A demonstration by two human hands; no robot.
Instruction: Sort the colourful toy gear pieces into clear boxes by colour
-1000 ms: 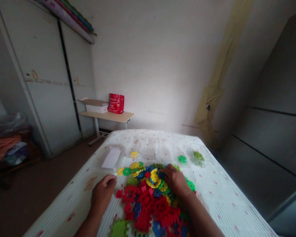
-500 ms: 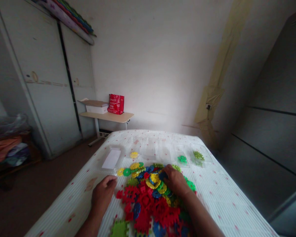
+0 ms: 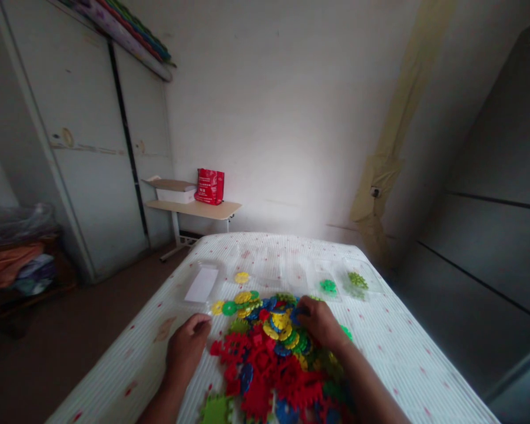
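Observation:
A heap of plastic building pieces lies in front of me: red toothed squares (image 3: 265,359), yellow notched discs (image 3: 279,321), and blue and green ones. My right hand (image 3: 321,323) is at the heap's right far side, its fingers closed on a blue notched disc (image 3: 297,316). Left of the heap, my left hand (image 3: 188,344) rests low over the cloth, fingers curled together, with nothing visible in them. Near its fingertips are a yellow disc (image 3: 217,307) and a green disc (image 3: 229,308). A light green toothed square (image 3: 216,408) lies at the near edge.
Clear plastic trays stand along the far side of the table (image 3: 150,347). One holds a white card (image 3: 202,285), others a yellow disc (image 3: 241,277), a green piece (image 3: 328,287) and a light green piece (image 3: 357,280). A side desk (image 3: 194,207) carries a red bag (image 3: 209,186) and a box (image 3: 174,194).
My right hand has shifted slightly at the heap, and the blue disc at its fingers shows more clearly. My left hand stays nearly in place. The view has moved a little.

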